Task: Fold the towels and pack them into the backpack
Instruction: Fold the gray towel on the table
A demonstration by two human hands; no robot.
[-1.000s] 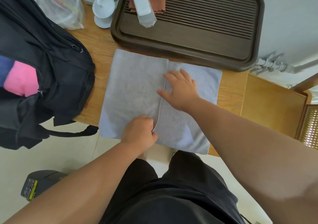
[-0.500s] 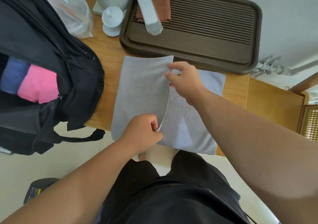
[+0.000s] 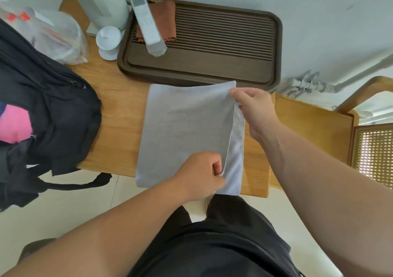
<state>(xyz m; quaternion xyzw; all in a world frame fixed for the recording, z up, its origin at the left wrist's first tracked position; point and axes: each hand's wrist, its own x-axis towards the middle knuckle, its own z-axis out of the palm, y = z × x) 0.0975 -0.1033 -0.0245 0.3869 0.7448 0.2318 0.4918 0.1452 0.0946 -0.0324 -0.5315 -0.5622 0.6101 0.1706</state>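
Observation:
A pale grey towel (image 3: 182, 132) lies on the wooden table (image 3: 119, 117), its near end hanging over the front edge. Its top layer is folded across almost to the right edge. My left hand (image 3: 202, 174) pinches the near corner of that layer. My right hand (image 3: 253, 108) pinches the far corner. A black backpack (image 3: 53, 115) stands open at the left, with a pink towel (image 3: 14, 123) and a bit of a blue one showing inside.
A dark brown slatted tray (image 3: 212, 64) sits just behind the towel, holding a white remote (image 3: 148, 28) and a rust-coloured cloth (image 3: 165, 17). A white lidded cup (image 3: 108, 40), a white kettle (image 3: 102, 0) and a clear plastic bag (image 3: 53, 36) stand at the back left. A wooden chair (image 3: 314, 132) is at the right.
Both hands took hold of the folded layer's free edge and carried it to the right, so the top layer now covers nearly the whole towel. The view shifted, so things sit lower and further right.

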